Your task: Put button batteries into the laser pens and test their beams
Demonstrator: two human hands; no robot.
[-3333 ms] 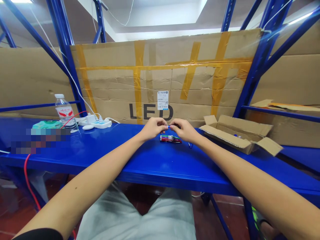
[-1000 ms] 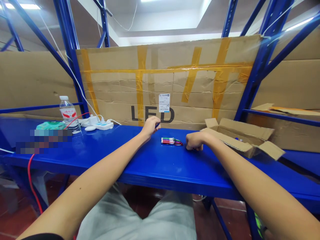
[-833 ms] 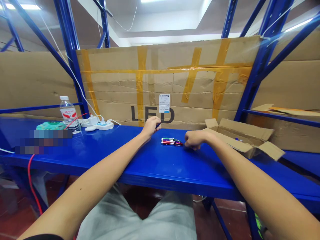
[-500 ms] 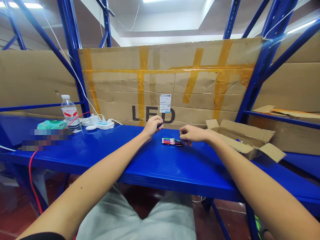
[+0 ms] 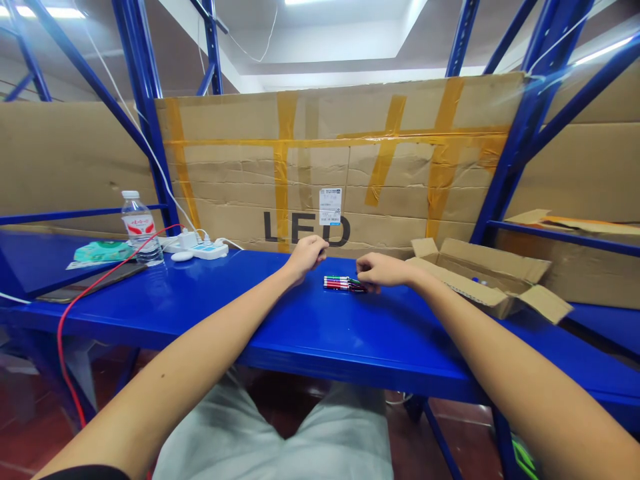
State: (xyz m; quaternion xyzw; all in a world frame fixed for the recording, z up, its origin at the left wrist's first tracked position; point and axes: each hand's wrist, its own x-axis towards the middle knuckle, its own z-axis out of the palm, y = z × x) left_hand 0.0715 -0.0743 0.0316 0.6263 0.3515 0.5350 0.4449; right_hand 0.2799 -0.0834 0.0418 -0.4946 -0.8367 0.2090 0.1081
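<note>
Several pens (image 5: pixel 338 284) lie side by side on the blue table (image 5: pixel 320 333), with red, green and silver barrels and dark tips toward the right. Just right of them, my right hand (image 5: pixel 381 269) is bent down with curled fingers over the pen tips; what it pinches, if anything, is hidden. My left hand (image 5: pixel 306 256) hovers above the table, left of and beyond the pens. Its fingers are closed, and whatever they hold is too small or hidden to make out.
An open cardboard box (image 5: pixel 493 283) stands at the right with small blue items inside. To the left are a water bottle (image 5: pixel 142 227), a power strip (image 5: pixel 203 248), a teal packet (image 5: pixel 103 251) and a red cable (image 5: pixel 100 283). A large cardboard sheet (image 5: pixel 240 180) rises behind.
My right hand has shifted slightly left, closer over the pen tips. My left hand has turned a little, and the dark object seen at its fingertips no longer shows clearly.
</note>
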